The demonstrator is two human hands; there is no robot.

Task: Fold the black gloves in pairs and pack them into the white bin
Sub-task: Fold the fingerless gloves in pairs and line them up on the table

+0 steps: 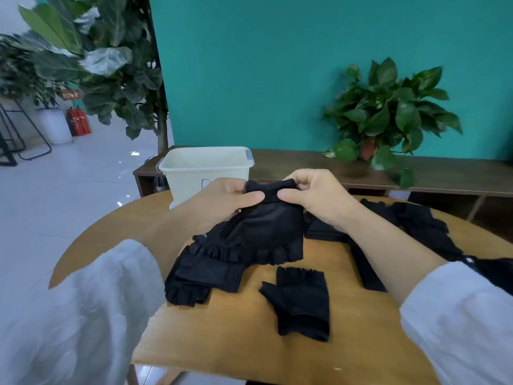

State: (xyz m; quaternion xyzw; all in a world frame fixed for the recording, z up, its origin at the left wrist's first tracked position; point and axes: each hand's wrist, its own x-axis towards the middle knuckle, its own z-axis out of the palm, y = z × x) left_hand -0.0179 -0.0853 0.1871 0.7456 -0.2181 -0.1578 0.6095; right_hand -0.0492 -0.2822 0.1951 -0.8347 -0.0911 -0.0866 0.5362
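Note:
Both hands hold one black fingerless glove [266, 226] up by its cuff above the round wooden table [238, 337]. My left hand [227, 198] pinches the cuff's left side, and my right hand [313, 195] pinches its right side. The glove's finger end hangs down onto a heap of black gloves [202, 270] at the table's left centre. A single black glove [301, 301] lies flat near the front. More black gloves [416, 220] lie at the right, partly hidden by my right forearm. The white bin [205, 168] stands at the table's far edge, just behind my left hand.
A low wooden shelf [347, 168] runs along the teal wall behind the table, with a potted plant [388, 112] on it. A tall leafy plant [111, 65] stands at the left. The floor at far left holds a white planter and red fire extinguishers [79, 122].

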